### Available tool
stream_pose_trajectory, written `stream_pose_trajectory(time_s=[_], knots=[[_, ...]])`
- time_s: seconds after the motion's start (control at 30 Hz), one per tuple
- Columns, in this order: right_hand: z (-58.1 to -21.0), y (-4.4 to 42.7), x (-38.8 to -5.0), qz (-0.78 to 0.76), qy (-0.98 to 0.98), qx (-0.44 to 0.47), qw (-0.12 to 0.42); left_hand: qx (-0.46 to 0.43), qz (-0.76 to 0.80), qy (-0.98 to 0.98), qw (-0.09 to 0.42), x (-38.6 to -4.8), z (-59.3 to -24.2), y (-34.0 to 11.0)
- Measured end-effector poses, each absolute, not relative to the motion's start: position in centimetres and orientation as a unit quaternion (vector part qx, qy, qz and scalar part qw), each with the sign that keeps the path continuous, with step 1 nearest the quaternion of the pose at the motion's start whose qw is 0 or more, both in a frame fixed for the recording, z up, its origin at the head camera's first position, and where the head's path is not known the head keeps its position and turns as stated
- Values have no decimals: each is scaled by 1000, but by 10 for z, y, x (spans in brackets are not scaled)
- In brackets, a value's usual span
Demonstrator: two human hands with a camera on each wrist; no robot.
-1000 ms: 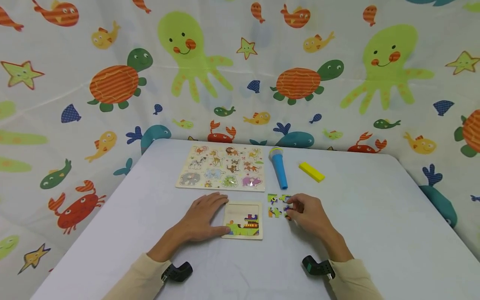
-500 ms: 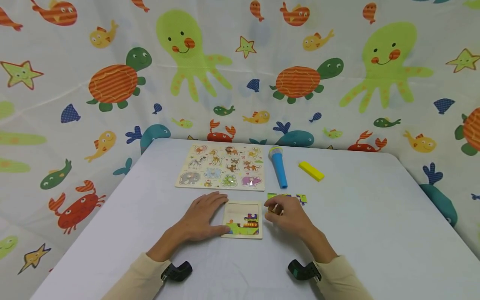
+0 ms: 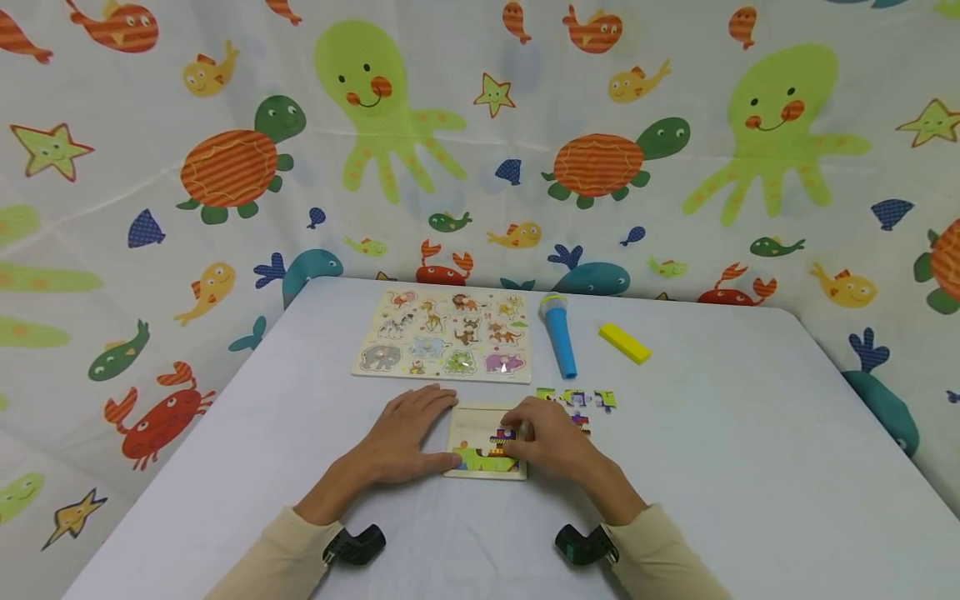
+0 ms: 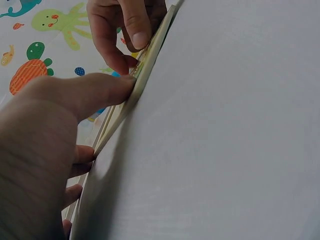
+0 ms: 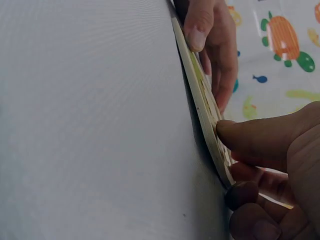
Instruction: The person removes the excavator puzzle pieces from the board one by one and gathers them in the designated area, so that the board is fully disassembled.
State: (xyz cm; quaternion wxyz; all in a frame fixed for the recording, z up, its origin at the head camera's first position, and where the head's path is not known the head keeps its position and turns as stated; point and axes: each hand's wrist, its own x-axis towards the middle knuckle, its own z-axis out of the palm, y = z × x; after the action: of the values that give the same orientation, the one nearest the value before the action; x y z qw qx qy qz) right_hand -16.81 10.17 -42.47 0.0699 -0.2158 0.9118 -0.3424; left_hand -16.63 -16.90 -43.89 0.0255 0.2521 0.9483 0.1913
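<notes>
A small square wooden puzzle tray [image 3: 487,476] lies in front of me, its lower part filled with colourful pieces. My left hand [image 3: 401,437] rests along its left side, fingers extended and thumb touching the lower left corner. Over the tray's right side is my right hand [image 3: 551,437], thumb and fingers curled together around a small jigsaw piece that the fingers now hide. In the right wrist view the right thumb [image 5: 250,137] is at the tray's rim [image 5: 202,112]. Several loose jigsaw pieces [image 3: 604,401] lie just beyond the right hand.
Behind the tray lies a larger wooden animal puzzle board [image 3: 442,375]. A blue toy microphone [image 3: 559,340] and a yellow block [image 3: 625,342] lie to its right. A sea-animal cloth [image 3: 480,183] hangs behind the white table [image 3: 750,433].
My right hand has moved left from the loose pieces to the tray's right side, carrying a jigsaw piece. The left hand has stayed in place.
</notes>
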Motion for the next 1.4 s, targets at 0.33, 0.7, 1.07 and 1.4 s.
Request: stream_pose_trajectory(time_s=[0.33, 0.7, 1.07, 1.4], knots=[[-426, 95, -165, -318, 922, -209, 71, 251, 189, 949, 27, -166, -438, -168], [-426, 89, -161, -325, 922, -202, 56, 253, 196, 947, 18, -165, -439, -170], [-426, 91, -161, -337, 916, -212, 55, 256, 195, 947, 13, -165, -438, -169], [-427, 95, -161, -348, 910, -213, 65, 258, 196, 946, 13, -166, -439, -170]])
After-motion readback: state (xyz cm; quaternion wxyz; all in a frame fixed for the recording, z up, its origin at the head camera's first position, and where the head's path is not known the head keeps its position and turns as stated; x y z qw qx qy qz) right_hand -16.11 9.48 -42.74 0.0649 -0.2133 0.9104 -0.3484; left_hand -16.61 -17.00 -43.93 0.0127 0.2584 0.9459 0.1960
